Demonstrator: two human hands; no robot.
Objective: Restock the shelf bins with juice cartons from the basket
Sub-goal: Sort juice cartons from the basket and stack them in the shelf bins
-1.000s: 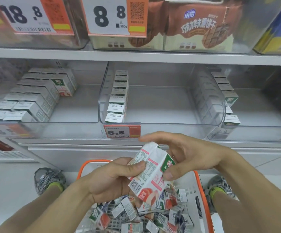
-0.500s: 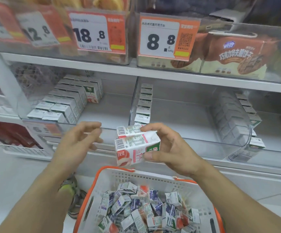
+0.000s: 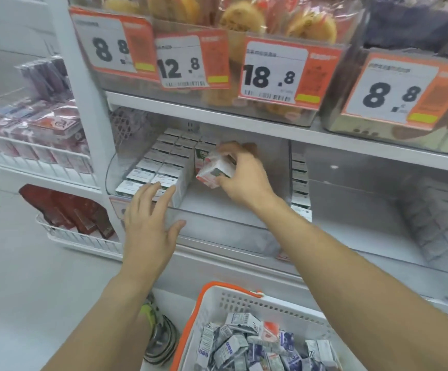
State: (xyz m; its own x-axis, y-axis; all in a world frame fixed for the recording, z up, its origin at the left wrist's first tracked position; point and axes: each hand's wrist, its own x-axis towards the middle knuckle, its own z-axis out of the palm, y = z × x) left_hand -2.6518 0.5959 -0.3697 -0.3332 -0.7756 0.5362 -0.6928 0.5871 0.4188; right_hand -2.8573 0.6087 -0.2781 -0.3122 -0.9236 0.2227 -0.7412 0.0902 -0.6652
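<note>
Right hand [image 3: 244,175] is pinching a juice carton [image 3: 215,171], maybe two stacked, can't tell, fingers on top and thumb underneath, holding it inside the left shelf bin [image 3: 217,234] above bare floor. Left hand [image 3: 148,223] is hovering with fingers spread at the bin's clear front lip, holding nothing. Carton is looking light, stiff-sided, slightly slick; gripping across the flat faces looks safest, since corners are crushable. Left of the grip, stocked rows [image 3: 161,164] are sitting just beside the carton; right of it, open floor is running to the bin wall. Upper shelf edge [image 3: 217,121] is hanging close above the knuckles. Basket [image 3: 231,295] is sitting well below, full of loose cartons.
</note>
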